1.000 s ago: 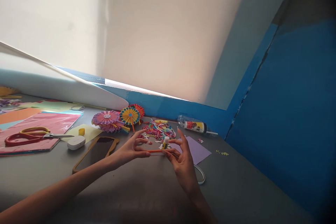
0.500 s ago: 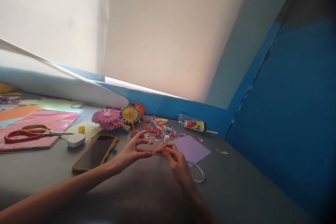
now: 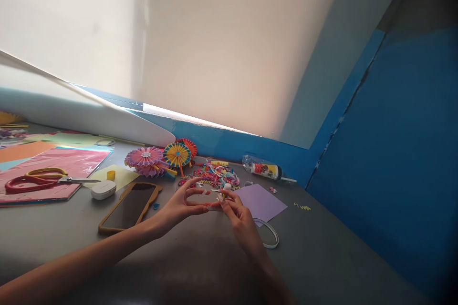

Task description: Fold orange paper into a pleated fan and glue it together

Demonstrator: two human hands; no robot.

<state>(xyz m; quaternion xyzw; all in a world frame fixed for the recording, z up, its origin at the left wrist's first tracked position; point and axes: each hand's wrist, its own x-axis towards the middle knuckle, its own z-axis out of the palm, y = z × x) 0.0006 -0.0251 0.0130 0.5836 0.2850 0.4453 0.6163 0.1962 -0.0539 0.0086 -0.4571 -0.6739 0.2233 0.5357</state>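
Note:
My left hand (image 3: pixel 184 201) is raised over the table with thumb and fingers curved wide apart. Its thumb tip comes close to a thin pale strip (image 3: pixel 213 208); whether they touch is hard to tell. My right hand (image 3: pixel 240 214) is closed in a pinch on that strip, whose far part is hidden by the fingers. Just behind the right fingertips stands a small white-capped bottle (image 3: pixel 227 187), partly covered. Past both hands lies a heap of colourful paper scraps (image 3: pixel 218 174). A lilac paper square (image 3: pixel 264 204) lies right of my right hand.
A phone (image 3: pixel 130 207), white case (image 3: pixel 103 190) and scissors (image 3: pixel 46 181) lie left, the scissors across wrapped pink paper (image 3: pixel 80 164). Pleated paper rosettes (image 3: pixel 145 159) stand behind. A glue bottle (image 3: pixel 265 170) lies by the blue wall, and a white loop (image 3: pixel 274 236) lies right.
Both hands stay almost where they were. The right fingers have shifted very slightly around the strip, covering more of the small bottle. The objects on the table have not moved.

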